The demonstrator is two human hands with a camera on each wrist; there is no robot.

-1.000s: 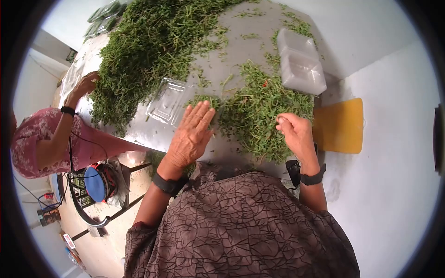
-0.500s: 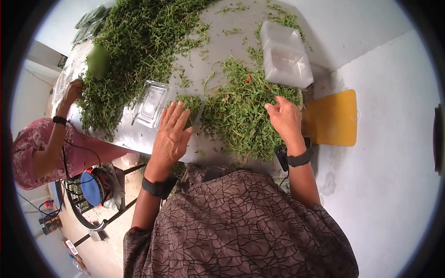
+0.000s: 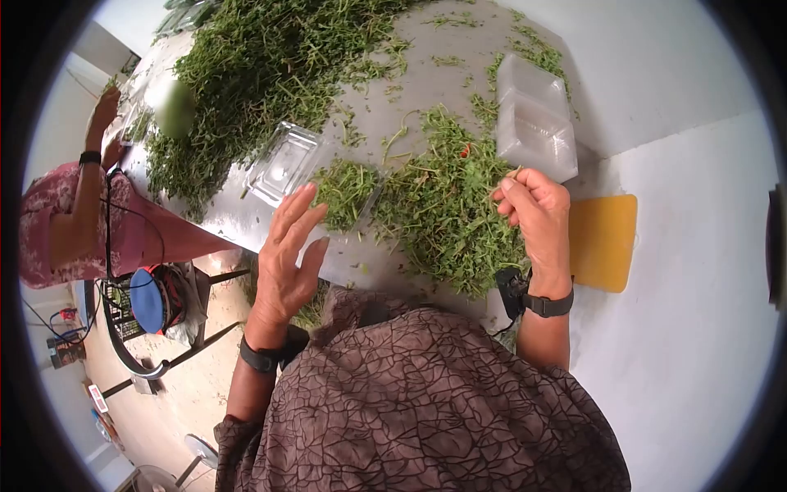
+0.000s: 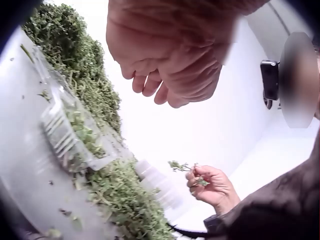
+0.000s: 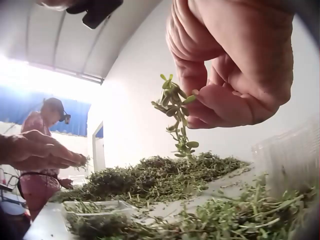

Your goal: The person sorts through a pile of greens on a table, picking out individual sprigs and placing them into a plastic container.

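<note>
My right hand point(image 3: 537, 215) is raised over the right side of a loose pile of cut greens point(image 3: 459, 213). Between thumb and fingers it pinches a small leafy sprig point(image 5: 176, 117), which hangs down in the right wrist view. My left hand point(image 3: 285, 266) hovers palm down at the table's front edge, fingers extended and holding nothing. Just beyond its fingertips lies a clear plastic box point(image 3: 370, 210) with greens in its near half; its clear lid half point(image 3: 283, 168) lies folded open to the left.
A much larger heap of greens point(image 3: 270, 74) covers the table's far left. Stacked clear boxes point(image 3: 537, 135) stand at the right edge, above a yellow panel point(image 3: 602, 242). Another person point(image 3: 78, 230) stands at the left. Loose bits litter the grey tabletop point(image 3: 426, 74).
My left hand has drawn back from over the box, uncovering the greens in it. My right hand has lifted, with the sprig in its pinch. The other person's hand has moved away from the large heap.
</note>
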